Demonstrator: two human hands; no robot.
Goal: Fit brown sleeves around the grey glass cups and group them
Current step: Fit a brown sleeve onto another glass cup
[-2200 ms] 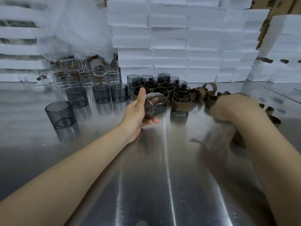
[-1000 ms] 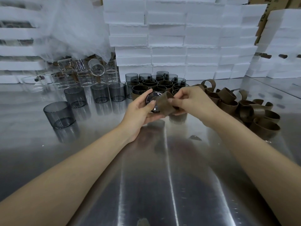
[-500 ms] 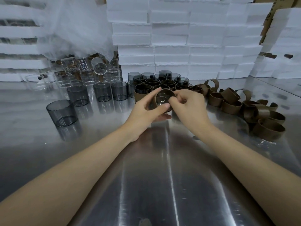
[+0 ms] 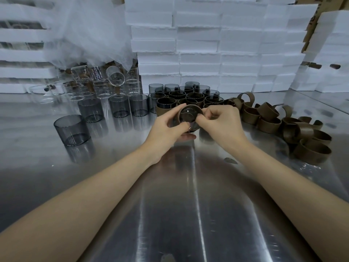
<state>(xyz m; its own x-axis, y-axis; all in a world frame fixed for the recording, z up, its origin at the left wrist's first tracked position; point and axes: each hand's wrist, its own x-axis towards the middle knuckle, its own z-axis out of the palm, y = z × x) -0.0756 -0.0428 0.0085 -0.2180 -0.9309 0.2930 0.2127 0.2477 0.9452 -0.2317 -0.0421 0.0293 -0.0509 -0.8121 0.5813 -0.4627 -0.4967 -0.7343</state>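
The left hand (image 4: 166, 129) grips the tilted grey glass cup (image 4: 188, 115), the right hand (image 4: 221, 123) pinches its brown band sleeve (image 4: 191, 106); uneven pressure could skew the sleeve or drop the cup.

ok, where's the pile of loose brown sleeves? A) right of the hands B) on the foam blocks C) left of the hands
A: the loose brown sleeves lie to the right of the right hand; the bare grey cups stand to the left.

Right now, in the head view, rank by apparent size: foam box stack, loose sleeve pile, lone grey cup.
foam box stack
loose sleeve pile
lone grey cup
The stack lies farthest yet looks largest, so the order is safe.
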